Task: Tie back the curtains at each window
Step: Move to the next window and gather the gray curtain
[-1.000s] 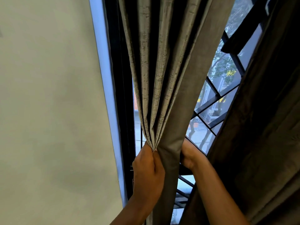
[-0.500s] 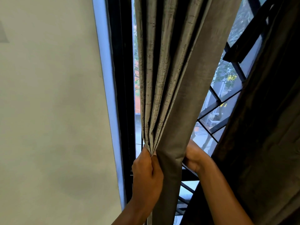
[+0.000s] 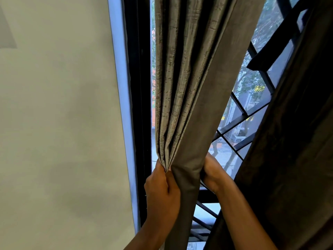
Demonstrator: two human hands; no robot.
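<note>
A grey curtain [image 3: 189, 91] hangs gathered into pleats in front of the window. My left hand [image 3: 162, 188] grips the bunched folds from the left, thumb and fingers pinching the pleats together. My right hand [image 3: 213, 175] holds the same bundle from the right, its fingers hidden behind the fabric. A second, darker curtain [image 3: 295, 141] hangs on the right, covering part of my right forearm. No tie-back is visible.
A pale wall [image 3: 59, 123] fills the left. The black window frame [image 3: 140, 105] stands just left of the gathered curtain. Behind the glass a black metal grille [image 3: 241, 120] crosses the window, with trees and a street beyond.
Both hands and the gathered bundle have shifted slightly right, opening a wider strip of glass between the frame and the curtain. The grip looks the same.
</note>
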